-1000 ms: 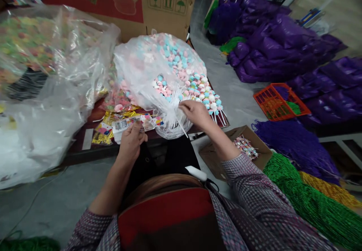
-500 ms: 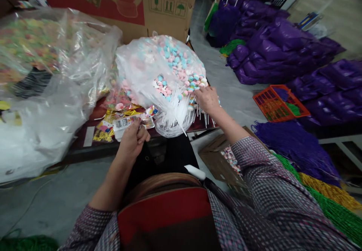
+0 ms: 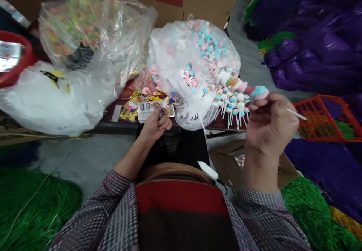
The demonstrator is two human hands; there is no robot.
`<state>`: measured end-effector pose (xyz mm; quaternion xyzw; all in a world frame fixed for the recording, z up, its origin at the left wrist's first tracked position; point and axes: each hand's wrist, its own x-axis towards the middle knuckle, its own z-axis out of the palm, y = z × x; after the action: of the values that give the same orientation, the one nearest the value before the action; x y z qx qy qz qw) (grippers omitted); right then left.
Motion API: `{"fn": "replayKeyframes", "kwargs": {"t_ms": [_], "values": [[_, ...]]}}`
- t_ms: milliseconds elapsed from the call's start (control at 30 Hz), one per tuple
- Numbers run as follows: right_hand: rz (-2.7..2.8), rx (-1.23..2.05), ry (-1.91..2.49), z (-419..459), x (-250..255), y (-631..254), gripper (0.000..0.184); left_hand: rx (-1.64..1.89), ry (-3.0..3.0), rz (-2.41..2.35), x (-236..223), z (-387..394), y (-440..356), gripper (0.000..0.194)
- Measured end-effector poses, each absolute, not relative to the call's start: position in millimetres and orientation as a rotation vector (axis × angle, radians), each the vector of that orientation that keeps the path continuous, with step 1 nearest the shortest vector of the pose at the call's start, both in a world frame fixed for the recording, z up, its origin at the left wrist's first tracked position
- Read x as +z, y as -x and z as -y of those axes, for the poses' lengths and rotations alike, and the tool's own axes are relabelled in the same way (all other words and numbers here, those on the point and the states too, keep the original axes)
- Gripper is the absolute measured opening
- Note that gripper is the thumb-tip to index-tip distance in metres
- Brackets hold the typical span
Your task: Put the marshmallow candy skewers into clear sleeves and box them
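In the head view, my right hand (image 3: 268, 124) is raised on the right, fingers closed round a marshmallow candy skewer (image 3: 258, 92). Its coloured pieces point to the left and its white stick juts out to the right. My left hand (image 3: 157, 124) is closed in a pinch at the table's front edge, over a small printed packet (image 3: 145, 109); what the fingers hold, if anything, I cannot make out. Between the hands lie white sticks (image 3: 202, 100) in a clear bag. More candy skewers (image 3: 233, 102) lie at the table edge, before a big bag of pink and blue marshmallows (image 3: 209, 47).
A large clear bag of coloured gummies (image 3: 82, 20) and a white plastic bag (image 3: 65, 103) fill the left. A red basin (image 3: 24, 66) stands at far left. An open carton (image 3: 226, 164) is below on the right, near an orange basket (image 3: 319, 111) and purple bundles (image 3: 313, 51).
My right hand has lifted a candy skewer off the pile and drawn it right and toward me. My left hand stays by the packet. The view has shifted left.
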<state>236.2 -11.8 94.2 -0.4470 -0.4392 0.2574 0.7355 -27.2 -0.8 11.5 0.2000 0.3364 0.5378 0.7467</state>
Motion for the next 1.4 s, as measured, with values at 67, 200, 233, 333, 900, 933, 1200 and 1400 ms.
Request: {"fn": "replayKeyframes", "kwargs": {"t_ms": [67,200,233,333,900,933,1200,1400], "values": [[0.967,0.722,0.942,25.0,95.7,-225.0,0.012,1.168,-0.487,-0.726,9.1,2.6,28.7,0.052],[0.966,0.923,0.932,36.7,88.4,-215.8,0.014,1.161,-0.620,-0.685,5.5,5.7,29.7,0.055],[0.974,0.950,0.926,37.8,86.4,-214.7,0.014,1.163,-0.654,-0.671,4.9,6.3,29.5,0.057],[1.019,0.984,0.930,38.8,82.3,-211.6,0.015,1.153,-0.721,-0.670,3.7,7.6,28.5,0.063],[1.159,1.018,0.980,41.8,82.2,-229.2,0.017,1.060,-0.896,-0.737,-0.1,2.6,42.8,0.062],[1.182,1.010,0.962,41.0,83.0,-232.5,0.014,1.049,-0.908,-0.751,1.2,2.3,44.2,0.062],[1.158,1.184,0.959,34.9,61.0,-239.6,0.013,1.117,-0.883,-0.697,6.2,1.9,44.9,0.058],[0.897,1.376,0.953,42.3,45.0,-227.5,0.009,1.151,-0.737,-0.687,0.8,1.2,42.6,0.053]]}}
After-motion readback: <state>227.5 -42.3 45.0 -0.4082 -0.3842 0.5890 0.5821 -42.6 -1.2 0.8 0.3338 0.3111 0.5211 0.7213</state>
